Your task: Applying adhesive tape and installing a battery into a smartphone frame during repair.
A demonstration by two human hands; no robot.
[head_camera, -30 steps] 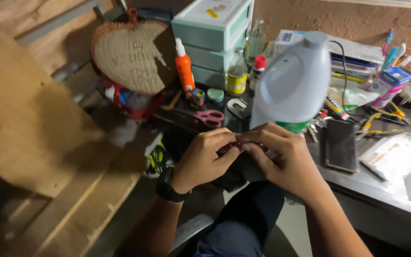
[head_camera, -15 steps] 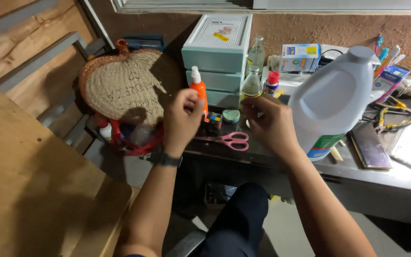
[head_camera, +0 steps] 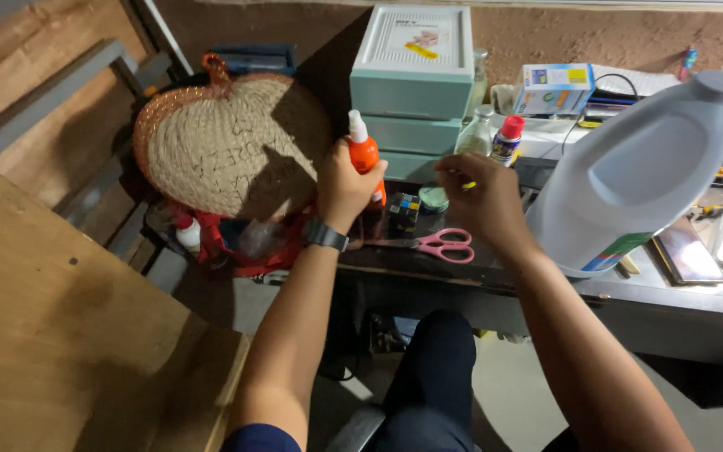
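Note:
My left hand (head_camera: pixel 343 186) is wrapped around an orange squeeze bottle (head_camera: pixel 365 157) with a white nozzle, standing at the desk's left end. My right hand (head_camera: pixel 476 197) hovers just to its right with the fingers pinched together over a small round green lid (head_camera: pixel 434 197); whether it holds anything I cannot tell. Pink-handled scissors (head_camera: pixel 438 244) lie on the dark desk (head_camera: pixel 671 297) below my right hand. A small multicoloured cube (head_camera: pixel 404 211) sits between my hands.
A woven straw fan (head_camera: pixel 228 151) leans at the left. Mint-green stacked drawers (head_camera: pixel 414 79) stand behind the bottle. A large white jug (head_camera: pixel 642 180) stands at the right, with a dark phone (head_camera: pixel 686 255) beside it. A wooden board (head_camera: pixel 52 318) fills the lower left.
Both hands left my lap and reached up to the desk. The left hand has closed on the orange bottle; the right moved beside it. The view tilted up and closer.

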